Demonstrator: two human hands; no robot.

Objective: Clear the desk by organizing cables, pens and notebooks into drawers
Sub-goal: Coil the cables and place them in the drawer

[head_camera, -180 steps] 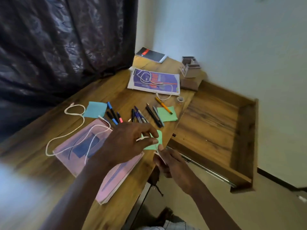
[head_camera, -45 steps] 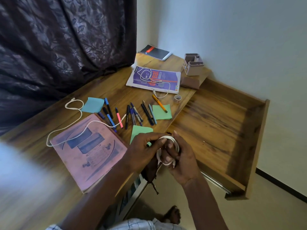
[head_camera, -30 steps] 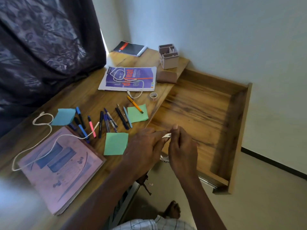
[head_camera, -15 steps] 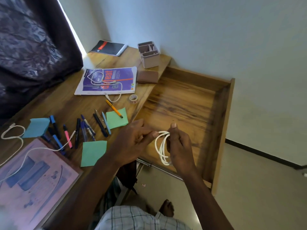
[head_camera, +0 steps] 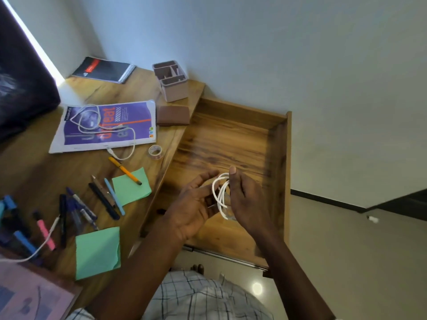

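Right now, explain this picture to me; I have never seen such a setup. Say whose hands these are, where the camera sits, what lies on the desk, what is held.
No machine here: a person wears one camera on the head, looking down at their bare hands. The left hand and right hand hold a coiled white cable over the open wooden drawer. On the wooden desk lie scattered pens, green paper notes, a purple-covered notebook with a loose white cable on it, and a black spiral notebook.

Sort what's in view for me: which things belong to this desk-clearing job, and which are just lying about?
Job: coiled cable, open drawer, loose cable, second loose cable, pens, purple notebook, black notebook, pink notebook.
Lying about: green notes, tape roll, desk organiser, brown wallet.
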